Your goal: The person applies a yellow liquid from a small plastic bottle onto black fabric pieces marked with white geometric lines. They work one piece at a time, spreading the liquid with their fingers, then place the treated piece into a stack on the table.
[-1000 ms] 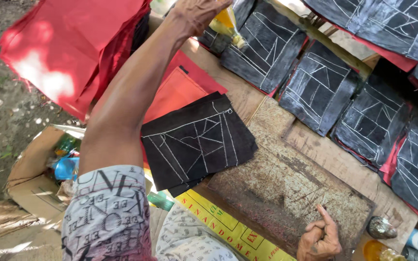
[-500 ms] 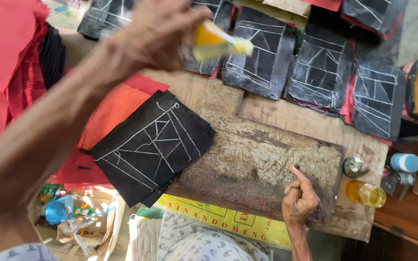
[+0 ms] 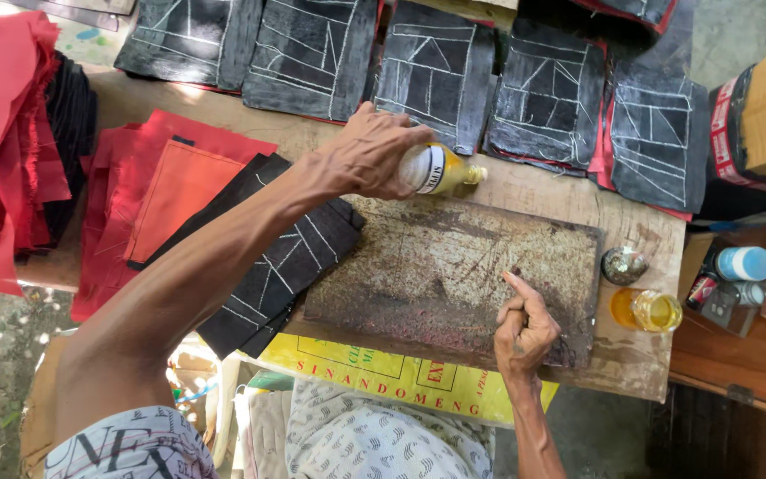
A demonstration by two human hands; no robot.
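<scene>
Head view: small bottle (image 3: 436, 168) of yellow liquid held tipped on side, nozzle right, over far edge of stained board (image 3: 454, 275). Judged light, rigid, possibly slick; best gripped round body. Left hand (image 3: 370, 151) fingers wrapped round bottle, arm stretched across chalk-marked black cloth (image 3: 281, 266). Right hand (image 3: 525, 328) rested on board, index extended, other fingers curled, nothing held. Counter (image 3: 640, 355) underneath.

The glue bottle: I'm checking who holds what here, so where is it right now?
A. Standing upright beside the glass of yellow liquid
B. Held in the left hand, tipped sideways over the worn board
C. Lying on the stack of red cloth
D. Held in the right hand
B: the left hand grips the glue bottle on its side, nozzle pointing right over the top edge of the worn board, while the right hand rests on the board, holding nothing.
</scene>
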